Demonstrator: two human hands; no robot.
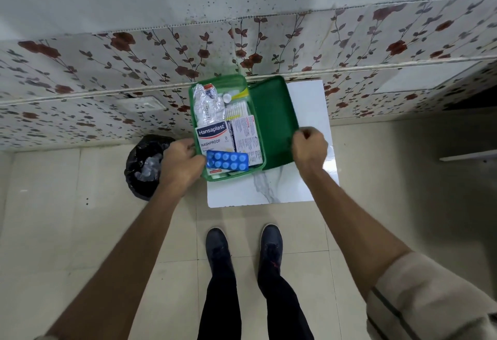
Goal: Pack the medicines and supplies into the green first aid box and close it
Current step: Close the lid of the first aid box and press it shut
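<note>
The green first aid box (194,113) lies open on a small white marble-patterned table (309,108). Inside it are a Hansaplast plaster pack (213,138), a blue blister strip of tablets (228,161), a printed white carton (248,138), cotton swabs (236,110) and silver foil strips (207,105). Its green lid (271,119) is swung out to the right and tilted up. My left hand (180,162) grips the box's front left corner. My right hand (309,147) is closed on the lid's right front edge.
A bin lined with a black bag (146,165) stands on the tiled floor left of the table. A floral-tiled wall (107,70) runs right behind the box. My two dark shoes (243,245) stand in front of the table.
</note>
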